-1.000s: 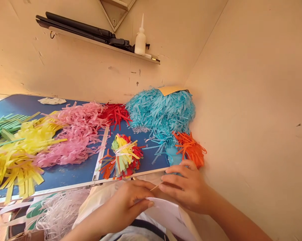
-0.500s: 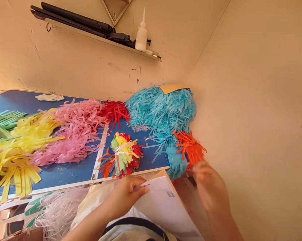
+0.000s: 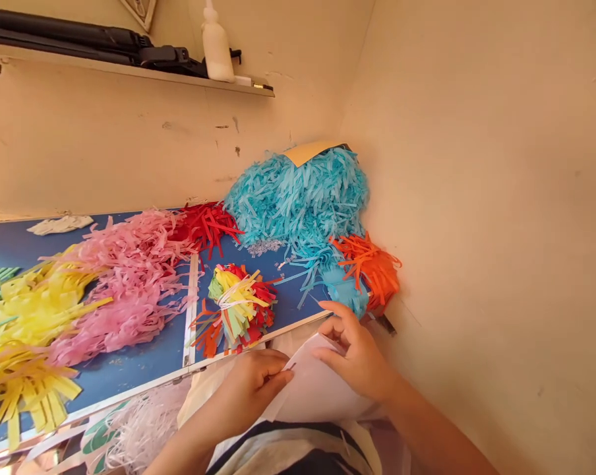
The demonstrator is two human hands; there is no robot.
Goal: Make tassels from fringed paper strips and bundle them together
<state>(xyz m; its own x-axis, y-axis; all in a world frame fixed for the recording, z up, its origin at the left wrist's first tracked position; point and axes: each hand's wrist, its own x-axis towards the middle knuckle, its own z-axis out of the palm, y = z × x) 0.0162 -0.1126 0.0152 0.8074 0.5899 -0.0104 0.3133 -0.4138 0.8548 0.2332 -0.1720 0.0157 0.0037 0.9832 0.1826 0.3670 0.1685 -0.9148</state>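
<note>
A folded white paper sheet [image 3: 322, 386] is held low in front of my body. My left hand [image 3: 261, 382] pinches its left edge between thumb and curled fingers. Beside that thumb, a small thin dark thing [image 3: 291, 367] shows at the paper's edge; what it is, I cannot tell. My right hand [image 3: 355, 349] is at the upper right edge of the sheet, thumb on the near side and fingers bent over the top, index finger stretched out. Just beyond the hands, a tied bundle of multicoloured paper strips [image 3: 241, 303] lies on the blue table [image 3: 298, 290].
Pink [image 3: 134, 264] and yellow fringed paper [image 3: 41, 310] cover the table's left. A large light-blue heap [image 3: 302, 198] leans in the corner, with orange fringe [image 3: 372, 267] by the right wall. Above, a shelf [image 3: 248, 89] holds a white bottle [image 3: 217, 53] and black tripod-like gear [image 3: 80, 39].
My right hand has come in from the right, beside the orange fringe, to the paper's upper edge. The paper has turned and tipped; my left hand keeps its pinch. The view has shifted right.
</note>
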